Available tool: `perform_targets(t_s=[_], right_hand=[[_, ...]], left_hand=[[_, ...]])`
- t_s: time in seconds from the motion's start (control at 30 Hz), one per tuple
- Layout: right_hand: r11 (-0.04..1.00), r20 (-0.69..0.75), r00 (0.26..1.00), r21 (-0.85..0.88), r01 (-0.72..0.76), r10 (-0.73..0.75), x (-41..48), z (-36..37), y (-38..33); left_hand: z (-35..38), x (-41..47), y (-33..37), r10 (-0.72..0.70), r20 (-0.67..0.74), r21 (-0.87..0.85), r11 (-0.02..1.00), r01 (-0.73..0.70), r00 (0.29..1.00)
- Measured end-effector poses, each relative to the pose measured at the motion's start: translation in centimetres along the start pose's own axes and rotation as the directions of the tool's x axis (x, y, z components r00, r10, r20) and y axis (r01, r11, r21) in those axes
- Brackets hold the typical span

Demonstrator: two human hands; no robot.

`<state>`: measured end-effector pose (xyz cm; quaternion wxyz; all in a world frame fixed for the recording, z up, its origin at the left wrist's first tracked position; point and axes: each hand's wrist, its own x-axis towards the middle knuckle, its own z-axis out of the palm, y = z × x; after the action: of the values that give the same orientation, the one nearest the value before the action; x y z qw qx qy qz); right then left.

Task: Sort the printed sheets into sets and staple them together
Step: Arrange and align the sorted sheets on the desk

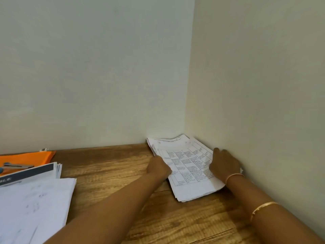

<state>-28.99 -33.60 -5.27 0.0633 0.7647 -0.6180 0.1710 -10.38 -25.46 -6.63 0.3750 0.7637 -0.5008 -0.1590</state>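
Observation:
A stack of printed sheets (186, 166) with a table on the top page lies on the wooden desk (109, 166), pushed into the corner where the two walls meet. My left hand (158, 168) is on the stack's left edge, its fingers curled at the paper; whether it grips the sheets is unclear. My right hand (223, 164) rests on the stack's right edge beside the side wall. A stapler (16, 167) with a blue handle lies on an orange folder (26, 159) at the far left.
Another pile of papers (31, 199), topped by a sheet with a dark header band, spreads over the left front of the desk. Plain walls close off the back and the right side. Thin gold bangles circle my right wrist and forearm.

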Motion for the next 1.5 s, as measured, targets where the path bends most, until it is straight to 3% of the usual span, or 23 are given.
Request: perform_targets(t_s=[0.17, 0.3, 0.47, 0.57, 0.67, 0.77, 0.83, 0.93, 1.07, 1.2, 1.27, 1.37, 1.5], right_hand=[[0.948, 0.012, 0.999, -0.316, 0.033, -0.031, -0.2, 1.6, -0.6], [0.893, -0.042, 0.988, -0.434, 0.117, -0.149, -0.4, 1.3, -1.4], [0.962, -0.174, 0.956, -0.183, 0.204, -0.236, -1.7, -1.1, -5.5], [0.952, -0.163, 0.957, 0.155, 0.266, -0.241, -3.1, -2.2, -9.4], [0.791, -0.007, 0.962, 0.567, 0.230, -0.274, -5.1, -3.0, -13.9], [0.592, 0.147, 0.914, 0.798, 0.116, -0.378, -7.7, -3.2, -18.6], [0.545, 0.224, 0.860, 0.836, 0.073, -0.459, -9.7, -3.5, -21.5], [0.558, 0.286, 0.771, 0.823, 0.106, -0.569, -12.1, -3.7, -25.3], [0.593, 0.319, 0.684, 0.778, 0.206, -0.656, -14.4, -2.9, -29.4], [0.596, 0.366, 0.702, 0.796, 0.104, -0.611, -15.0, -2.4, -31.2], [0.515, 0.404, 0.714, 0.854, -0.071, -0.572, -15.1, -2.8, -31.5], [0.434, 0.476, 0.711, 0.862, -0.262, -0.517, -14.9, -3.2, -32.1], [0.334, 0.416, 0.787, 0.899, -0.282, -0.455, -15.0, -3.0, -32.9]], left_hand=[[-0.4, -0.1, -0.2, 0.023, -0.009, 0.054, 0.998, -0.023, 1.000], [-1.2, -0.2, -0.1, 0.068, 0.062, 0.077, 0.994, -0.072, 0.996], [-3.1, -0.9, -0.2, 0.073, 0.016, 0.120, 0.990, -0.074, 0.997], [-6.1, -2.1, -0.6, 0.127, -0.135, 0.122, 0.986, -0.110, 0.983], [-10.5, -3.8, -1.9, 0.182, -0.270, 0.165, 0.976, -0.141, 0.946], [-15.4, -5.4, -5.2, 0.173, -0.351, 0.240, 0.967, -0.090, 0.920], [-18.9, -6.3, -8.4, 0.114, -0.388, 0.298, 0.954, 0.007, 0.915], [-23.9, -8.0, -12.9, -0.068, -0.372, 0.422, 0.876, 0.233, 0.926], [-29.7, -12.6, -17.4, -0.332, -0.367, 0.562, 0.665, 0.492, 0.869], [-32.0, -17.1, -18.7, -0.563, -0.209, 0.691, 0.494, 0.528, 0.800], [-32.2, -18.4, -18.8, -0.634, -0.153, 0.738, 0.437, 0.514, 0.758], [-32.1, -19.3, -19.2, -0.642, -0.145, 0.754, 0.422, 0.504, 0.753], [-31.6, -19.5, -18.7, -0.607, -0.176, 0.737, 0.441, 0.512, 0.775]])
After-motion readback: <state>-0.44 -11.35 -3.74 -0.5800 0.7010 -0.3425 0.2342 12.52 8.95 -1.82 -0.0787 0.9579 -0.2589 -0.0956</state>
